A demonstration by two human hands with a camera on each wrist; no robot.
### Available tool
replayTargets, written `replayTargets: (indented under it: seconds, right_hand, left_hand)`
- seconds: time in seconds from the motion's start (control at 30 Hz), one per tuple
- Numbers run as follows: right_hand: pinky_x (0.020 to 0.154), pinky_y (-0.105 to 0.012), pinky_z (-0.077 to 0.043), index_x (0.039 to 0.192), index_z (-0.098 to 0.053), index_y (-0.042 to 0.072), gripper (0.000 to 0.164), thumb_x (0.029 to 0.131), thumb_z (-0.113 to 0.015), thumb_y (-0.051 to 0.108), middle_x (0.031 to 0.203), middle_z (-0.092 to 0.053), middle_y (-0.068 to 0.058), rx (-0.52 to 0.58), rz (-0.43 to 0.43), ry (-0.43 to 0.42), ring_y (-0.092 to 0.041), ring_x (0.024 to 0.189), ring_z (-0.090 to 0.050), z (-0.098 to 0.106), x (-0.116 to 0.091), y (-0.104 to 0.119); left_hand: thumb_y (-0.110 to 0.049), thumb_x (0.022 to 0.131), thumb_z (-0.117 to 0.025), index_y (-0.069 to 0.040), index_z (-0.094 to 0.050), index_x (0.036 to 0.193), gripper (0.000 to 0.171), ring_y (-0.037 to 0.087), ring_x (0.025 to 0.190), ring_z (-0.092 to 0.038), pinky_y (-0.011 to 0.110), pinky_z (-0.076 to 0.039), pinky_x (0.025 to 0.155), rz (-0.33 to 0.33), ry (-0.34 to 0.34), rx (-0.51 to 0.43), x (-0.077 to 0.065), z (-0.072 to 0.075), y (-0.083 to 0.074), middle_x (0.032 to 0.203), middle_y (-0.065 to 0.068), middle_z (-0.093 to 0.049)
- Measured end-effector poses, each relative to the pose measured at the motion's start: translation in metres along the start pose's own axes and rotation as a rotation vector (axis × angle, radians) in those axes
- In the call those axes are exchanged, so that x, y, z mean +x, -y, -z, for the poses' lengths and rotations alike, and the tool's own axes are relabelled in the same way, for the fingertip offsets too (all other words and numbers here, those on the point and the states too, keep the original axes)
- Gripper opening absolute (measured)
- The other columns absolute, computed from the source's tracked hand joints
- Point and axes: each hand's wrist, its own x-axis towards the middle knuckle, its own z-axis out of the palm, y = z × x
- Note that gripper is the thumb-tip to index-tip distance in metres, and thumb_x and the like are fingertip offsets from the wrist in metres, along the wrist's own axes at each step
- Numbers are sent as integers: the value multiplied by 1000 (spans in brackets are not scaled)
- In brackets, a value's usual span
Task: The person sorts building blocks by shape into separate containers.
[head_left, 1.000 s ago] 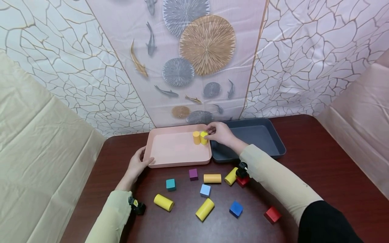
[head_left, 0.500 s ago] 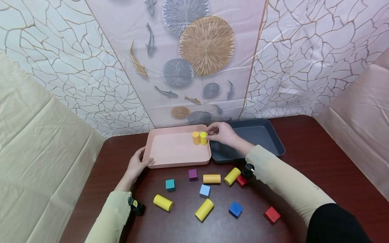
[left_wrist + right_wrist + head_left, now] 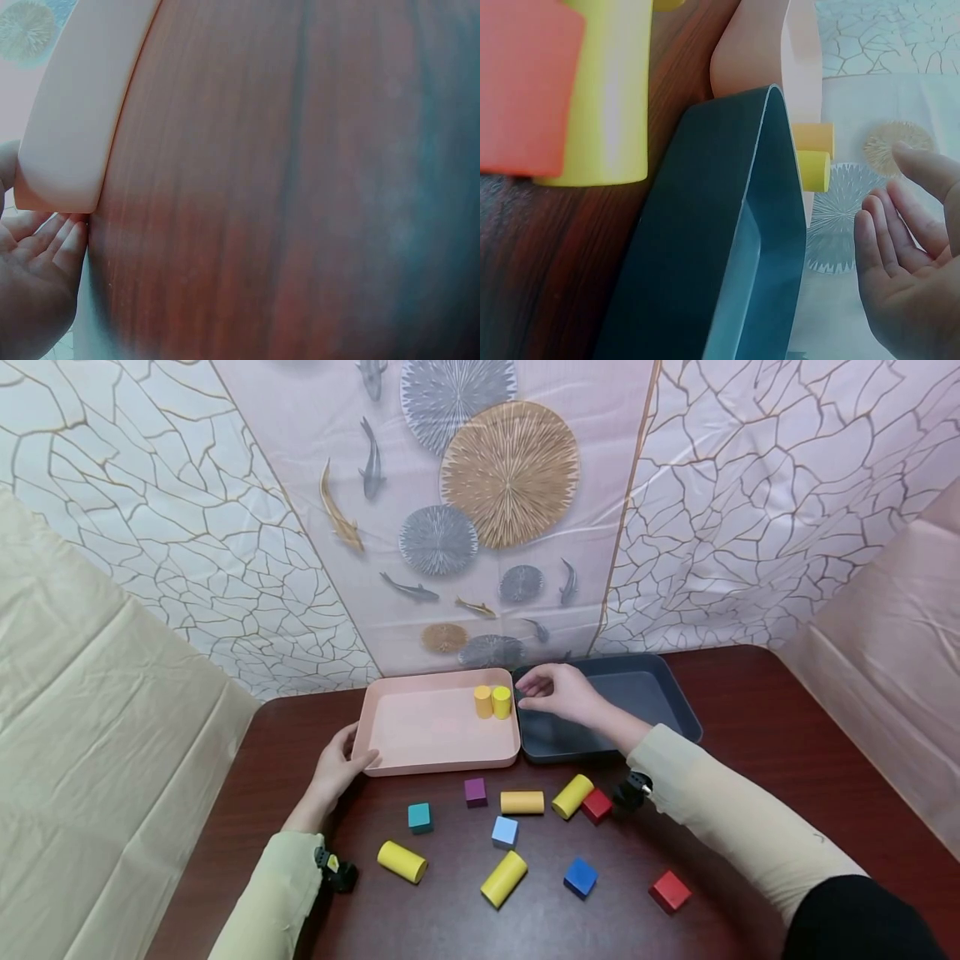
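My left hand (image 3: pixel 337 768) holds the front left corner of the pink tray (image 3: pixel 420 735), thumb at the front rim and fingers along the left side. Its fingers (image 3: pixel 56 240) show at the tray's end in the left wrist view. An orange cylinder (image 3: pixel 483 702) and a yellow cylinder (image 3: pixel 502 702) stand upright side by side at the tray's right end. Just right of them, my right hand (image 3: pixel 562 693) hovers over the left part of the dark grey tray (image 3: pixel 645 693). Its thumb and fingers are apart, with nothing between them.
In front of the trays lie several yellow cylinders (image 3: pixel 402 862), an orange cylinder (image 3: pixel 522 802), a purple cube (image 3: pixel 476 792), a teal cube (image 3: pixel 420 818), a light blue cube (image 3: pixel 505 832), a blue cube (image 3: pixel 581 877) and two red cubes (image 3: pixel 670 892). A patterned cloth (image 3: pixel 510 477) hangs behind.
My right hand has let go of the upright yellow cylinder and drawn back to the right, over the dark tray. The left hand stays at the pink tray's corner.
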Motion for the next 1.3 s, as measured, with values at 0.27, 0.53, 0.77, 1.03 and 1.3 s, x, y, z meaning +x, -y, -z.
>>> replayTargets:
  seconds: [0.27, 0.53, 0.77, 1.03, 1.3]
  right_hand:
    - [92, -43, -63, 121, -75, -2, 30, 94, -81, 9, 114, -76, -20, 2, 3, 21, -31, 102, -74, 7, -14, 2]
    - [93, -45, -63, 121, -74, -2, 30, 94, -81, 9, 113, -77, -19, 9, 20, 33, -29, 101, -73, 12, -27, 2]
    - [93, -46, -63, 120, -75, -1, 29, 93, -82, 9, 116, -77, -22, -14, 37, 38, -28, 100, -73, 15, -38, 0]
    - [94, -47, -63, 119, -75, 0, 29, 92, -83, 10, 115, -77, -21, -44, 35, 65, -27, 100, -74, 16, -52, -5]
    - [93, -48, -63, 117, -76, -1, 29, 91, -84, 8, 111, -77, -21, -44, 64, 83, -27, 97, -73, 17, -65, -12]
  left_hand:
    - [-16, 105, -67, -1, -27, 166, 75, 44, 147, -46, 57, -41, 122, 6, -2, 3, 1, 0, 2, 163, 28, -41]
    - [-16, 105, -67, -2, -28, 166, 74, 43, 146, -46, 56, -41, 122, 9, -4, 0, 0, 0, 1, 162, 27, -42]
    - [-15, 105, -66, -1, -28, 166, 74, 44, 147, -45, 56, -41, 122, 3, -5, 3, 0, 0, 0, 163, 28, -41]
    - [-15, 105, -66, -1, -28, 166, 73, 43, 147, -46, 56, -40, 122, 0, -9, 5, 1, 0, -2, 162, 28, -42]
    - [-16, 105, -67, -2, -26, 167, 75, 43, 149, -44, 57, -40, 123, 17, 4, -10, 0, 0, 0, 165, 27, -39]
